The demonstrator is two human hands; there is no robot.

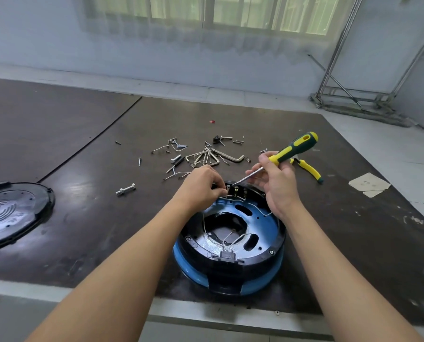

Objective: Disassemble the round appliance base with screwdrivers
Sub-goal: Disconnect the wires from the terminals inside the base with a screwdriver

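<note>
The round appliance base (pixel 230 265), blue and black with its inside exposed, lies on the dark mat near the front edge. White wires (pixel 233 239) loop across its open middle. My left hand (pixel 203 186) pinches a wire end at the terminal block (pixel 236 191) on the base's far rim. My right hand (pixel 277 181) grips a screwdriver (pixel 292 150) with a green and yellow handle. Its metal tip points down-left onto the same terminals.
Loose screws, bolts and several hex keys (pixel 206 155) are scattered behind the base. Yellow-handled pliers (pixel 309 170) lie to the right, paper scraps (pixel 368 185) further right. A removed black round cover (pixel 11 213) sits at the left. A lone bolt (pixel 125 189) lies between.
</note>
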